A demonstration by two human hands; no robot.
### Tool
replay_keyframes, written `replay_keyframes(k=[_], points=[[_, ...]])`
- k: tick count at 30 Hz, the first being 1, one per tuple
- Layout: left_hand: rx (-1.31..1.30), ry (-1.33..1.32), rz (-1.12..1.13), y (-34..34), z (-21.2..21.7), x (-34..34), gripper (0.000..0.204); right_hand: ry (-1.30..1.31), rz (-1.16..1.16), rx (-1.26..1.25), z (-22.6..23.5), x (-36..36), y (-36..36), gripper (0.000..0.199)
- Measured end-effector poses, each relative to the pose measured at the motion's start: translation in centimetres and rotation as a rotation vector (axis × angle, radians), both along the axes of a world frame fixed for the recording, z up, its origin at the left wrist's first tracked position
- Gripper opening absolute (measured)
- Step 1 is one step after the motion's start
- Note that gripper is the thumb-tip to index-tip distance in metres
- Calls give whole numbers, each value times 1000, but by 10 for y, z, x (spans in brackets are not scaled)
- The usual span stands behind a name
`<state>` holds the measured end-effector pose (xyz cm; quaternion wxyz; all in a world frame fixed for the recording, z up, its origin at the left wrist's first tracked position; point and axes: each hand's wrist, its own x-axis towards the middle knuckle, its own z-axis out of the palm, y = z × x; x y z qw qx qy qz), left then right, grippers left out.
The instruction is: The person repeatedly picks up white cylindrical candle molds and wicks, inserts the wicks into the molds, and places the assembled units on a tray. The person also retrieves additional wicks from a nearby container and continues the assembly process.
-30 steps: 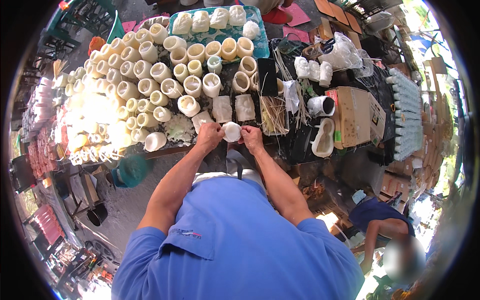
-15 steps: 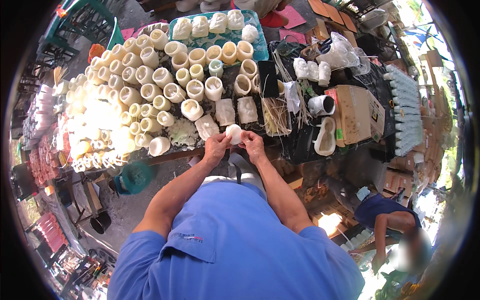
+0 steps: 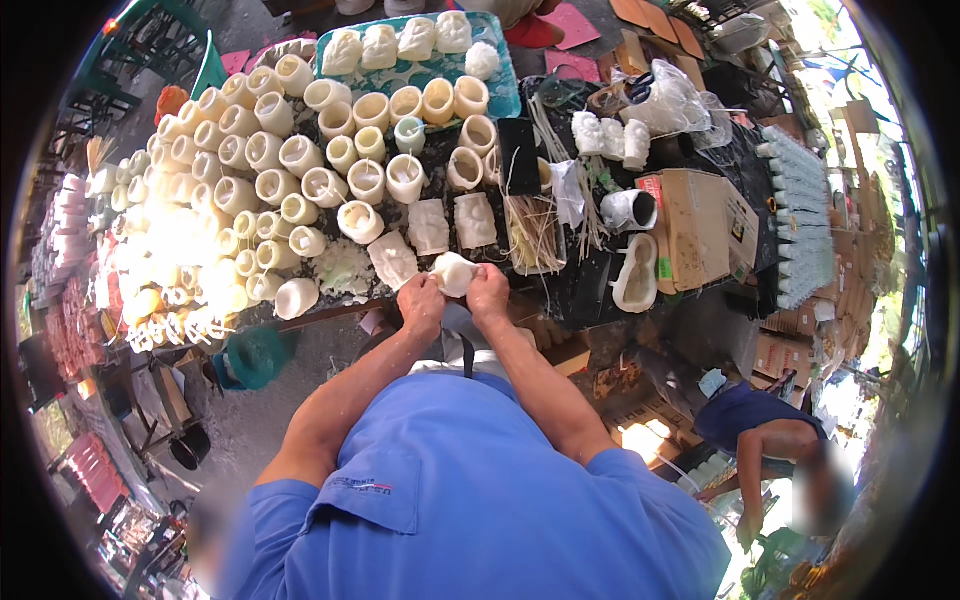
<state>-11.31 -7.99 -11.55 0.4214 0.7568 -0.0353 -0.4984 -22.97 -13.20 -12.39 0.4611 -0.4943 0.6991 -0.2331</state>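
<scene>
Where grip falls: left hand [image 3: 421, 304] and right hand [image 3: 488, 293] pinch a white wax piece [image 3: 454, 273] from both sides.
Piece attitude: tilted since earlier, more side showing.

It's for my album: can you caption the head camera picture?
Left hand and right hand hold a pale piece near many hollow cream cylinders.

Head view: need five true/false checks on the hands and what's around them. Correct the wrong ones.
1. The left hand and right hand hold one small off-white piece. True.
2. A bumpy white ball sits on the teal tray. True.
3. That tray is nearer the person than the held piece. False: it is farther away.
4. The cardboard box lies left of both hands. False: it lies to their right.
5. Another person shows at lower right. True.
</scene>
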Motion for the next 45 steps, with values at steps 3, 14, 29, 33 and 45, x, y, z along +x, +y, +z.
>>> replay_keyframes(k=[3,14,29,33,45], points=[[89,244,218,-3,6,-10,25,-491,-497,411,-15,3,3,20],[145,-98,148,-15,-7,-25,33,-190,-18,269,-53,-4,-21,29],[-250,377,504,10,-39,-42,40,-809,-43,672,-41,-40,-16,19],[57,-98,88,10,-47,-40,48,-856,-125,704,-36,-39,-5,29],[-271,174,175,21,-38,-36,48,-614,183,441,15,-19,-3,64]])
